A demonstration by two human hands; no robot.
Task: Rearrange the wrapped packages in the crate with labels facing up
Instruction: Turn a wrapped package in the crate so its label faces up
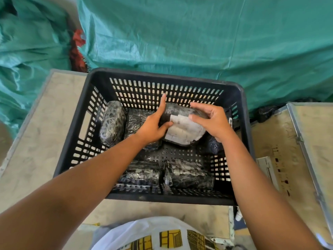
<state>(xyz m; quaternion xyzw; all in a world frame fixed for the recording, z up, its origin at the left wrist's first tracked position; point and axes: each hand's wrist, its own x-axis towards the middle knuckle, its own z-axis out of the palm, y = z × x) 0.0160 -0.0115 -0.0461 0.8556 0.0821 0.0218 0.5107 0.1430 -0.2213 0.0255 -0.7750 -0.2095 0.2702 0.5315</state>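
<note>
A black slotted plastic crate (241, 98) stands on a worn wooden surface and holds several black packages wrapped in shiny film. Both my hands hold one package (183, 129) above the crate's middle, its white label facing up. My left hand (153, 127) grips its left end, index finger stretched along the top. My right hand (214, 121) grips its right end. One package (112, 123) stands against the left wall, another (136, 120) lies beside it under my left hand. Two more (140, 173) (189, 174) lie along the near wall. A further one (213, 145) shows under my right wrist.
The wooden surface (41, 123) extends left of the crate. A metal-edged wooden case (288, 141) with a paper label sits to the right. Green tarpaulin (198, 33) covers the background. A white and yellow patterned garment (162, 235) fills the bottom edge.
</note>
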